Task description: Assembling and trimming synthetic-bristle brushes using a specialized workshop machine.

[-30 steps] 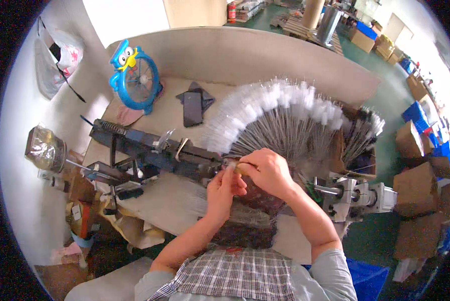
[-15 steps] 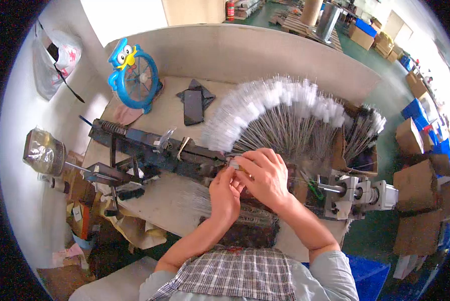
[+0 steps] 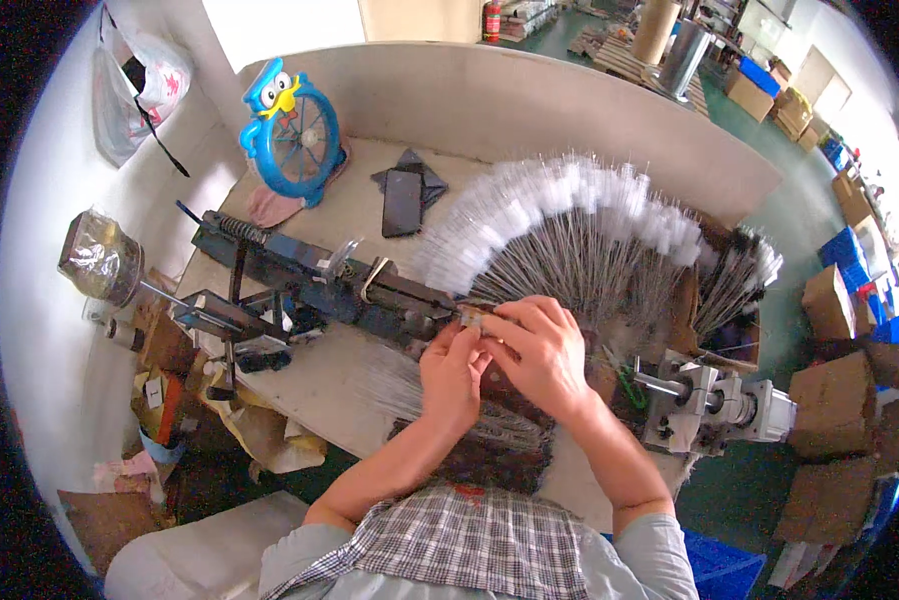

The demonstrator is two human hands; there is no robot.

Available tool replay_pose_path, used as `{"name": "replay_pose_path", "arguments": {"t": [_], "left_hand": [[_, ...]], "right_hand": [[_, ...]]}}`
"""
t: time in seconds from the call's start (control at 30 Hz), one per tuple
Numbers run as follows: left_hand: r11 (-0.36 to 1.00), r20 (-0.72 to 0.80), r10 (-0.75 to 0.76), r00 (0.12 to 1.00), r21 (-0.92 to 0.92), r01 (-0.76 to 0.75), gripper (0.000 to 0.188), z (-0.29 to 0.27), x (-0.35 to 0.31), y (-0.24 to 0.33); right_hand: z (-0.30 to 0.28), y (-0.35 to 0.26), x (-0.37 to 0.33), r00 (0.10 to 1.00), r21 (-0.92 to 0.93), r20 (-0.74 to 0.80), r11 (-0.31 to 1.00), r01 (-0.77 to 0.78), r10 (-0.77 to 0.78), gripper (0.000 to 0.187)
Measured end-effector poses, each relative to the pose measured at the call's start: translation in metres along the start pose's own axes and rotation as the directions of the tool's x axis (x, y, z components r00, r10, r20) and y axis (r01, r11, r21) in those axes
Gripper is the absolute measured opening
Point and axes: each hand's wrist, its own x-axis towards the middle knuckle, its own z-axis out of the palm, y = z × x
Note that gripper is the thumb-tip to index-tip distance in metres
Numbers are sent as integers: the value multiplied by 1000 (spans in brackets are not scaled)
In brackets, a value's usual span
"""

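My left hand (image 3: 451, 378) and my right hand (image 3: 543, 358) meet at the right end of a long dark metal bench fixture (image 3: 319, 285). Fingers of both are pinched together around a small pale piece (image 3: 471, 318), too small and too covered to name. Just beyond them fans out a large pile of thin wire-stemmed brushes (image 3: 579, 215) with white bristle tips. Loose fine wires (image 3: 394, 385) lie to the left of my left forearm. More wires are bundled on a dark surface under my wrists.
A motor-like metal unit with a shaft (image 3: 709, 400) stands at the right. Behind the fixture are a blue cartoon fan (image 3: 294, 140) and a black phone (image 3: 402, 203). A carton (image 3: 739, 340) holds darker wire brushes. A raised panel (image 3: 529, 100) borders the far table edge.
The view has shifted a little, so the bench appears moved and slightly turned. Both hands stay together at the fixture's end, with their fingers slightly repositioned around the small pale piece.
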Motion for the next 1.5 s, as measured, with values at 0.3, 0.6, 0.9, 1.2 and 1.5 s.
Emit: {"name": "replay_pose_path", "arguments": {"t": [0.3, 0.6, 0.9, 1.2, 1.5], "left_hand": [[980, 49, -89, 995, -175, 96, 13, -2, -1, 2], [998, -37, -35, 999, -62, 32, 11, 9, -3, 2], [999, -13, -15, 1000, -31, 14, 13, 13, 0, 2], [985, 6, -72, 997, -155, 72, 49, 11, -3, 10], [989, 67, -149, 987, 12, 148, 73, 3, -7, 11]], "right_hand": [[5, -1, 1, 1000, 12, -2, 1000, -8, 8, 28], [2, -4, -8, 996, -72, -71, 996, -50, 44, 29], [2, 4, -12, 998, -57, -44, 997, -55, 53, 23], [-21, -6, -5, 995, -109, 14, 989, -100, 102, 24], [-25, 3, -24, 981, -125, 150, 987, -104, 123, 16]]}}
